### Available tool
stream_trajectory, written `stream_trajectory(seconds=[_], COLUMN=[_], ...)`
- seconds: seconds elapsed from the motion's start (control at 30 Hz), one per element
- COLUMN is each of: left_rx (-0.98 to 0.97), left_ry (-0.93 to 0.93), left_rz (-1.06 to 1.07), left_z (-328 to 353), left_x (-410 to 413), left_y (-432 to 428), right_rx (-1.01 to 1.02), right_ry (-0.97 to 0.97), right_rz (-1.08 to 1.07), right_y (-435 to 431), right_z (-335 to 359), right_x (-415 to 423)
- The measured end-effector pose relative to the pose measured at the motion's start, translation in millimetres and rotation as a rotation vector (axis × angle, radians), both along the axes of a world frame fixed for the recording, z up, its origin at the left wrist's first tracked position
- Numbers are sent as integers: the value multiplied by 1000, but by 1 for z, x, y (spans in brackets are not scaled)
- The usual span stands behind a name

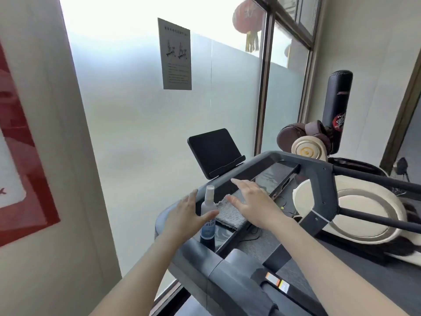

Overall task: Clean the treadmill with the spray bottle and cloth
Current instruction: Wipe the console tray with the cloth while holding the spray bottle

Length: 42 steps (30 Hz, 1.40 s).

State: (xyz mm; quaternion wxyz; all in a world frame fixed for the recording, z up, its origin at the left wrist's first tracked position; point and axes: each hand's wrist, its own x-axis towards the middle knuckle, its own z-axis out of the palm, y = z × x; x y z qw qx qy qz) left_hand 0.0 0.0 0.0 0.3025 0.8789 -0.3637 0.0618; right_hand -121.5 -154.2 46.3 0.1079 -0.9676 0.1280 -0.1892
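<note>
The treadmill [319, 176] console sits toward 4 o'clock. The right hand [255, 201], fingers straight, hovers over the grey cloth [227, 214] lying on it. The left hand [182, 215], equally spread, flanks the spray bottle [207, 202], which stands at the cloth's 9 o'clock.

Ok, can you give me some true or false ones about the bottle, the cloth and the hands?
1. The bottle stands upright on the treadmill. True.
2. The right hand grips the bottle. False: it is open over the cloth; the left hand is the one at the bottle.
3. The cloth is grey. True.
4. The screen shows a picture. False: it is dark.
5. The cloth lies on the floor. False: it lies on the treadmill, beside the bottle.
</note>
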Motion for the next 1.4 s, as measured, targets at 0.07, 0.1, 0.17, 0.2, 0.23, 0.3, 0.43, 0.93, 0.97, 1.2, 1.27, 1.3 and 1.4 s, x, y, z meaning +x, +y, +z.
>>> stream_trajectory(seconds=[0.07,0.1,0.17,0.2,0.23,0.3,0.43,0.93,0.97,1.2,1.27,1.3,1.4], left_rx=[-153,-183,-205,-215,-240,-264,-307,-699,-751,-802,-812,-822,-841], left_ry=[136,185,266,312,336,333,255,504,534,437,414,409,394], left_rz=[-97,-130,-147,-150,-163,-209,-309,-158,-159,-158,-138,-127,-94], left_z=[-6,-9,-12,-13,-15,-16,-1,17,21,39,40,40,40], left_x=[8,10,13,10,10,10,4,-42,-43,-41,-36,-34,-28], left_y=[-10,-16,-27,-30,-33,-34,-35,15,20,39,46,48,54], right_rx=[106,137,166,158,140,111,176,615,530,363,303,252,106], right_ry=[-79,-109,-122,-113,-104,-111,-238,-587,-596,-284,-130,-55,101], right_rz=[26,37,53,56,62,62,128,69,42,55,97,111,115], right_y=[5,7,11,13,13,12,13,-54,-60,-22,-5,2,14], right_z=[0,0,-1,-2,-3,-1,10,84,90,32,4,-9,-40], right_x=[15,21,31,35,37,41,43,-17,-19,17,31,39,57])
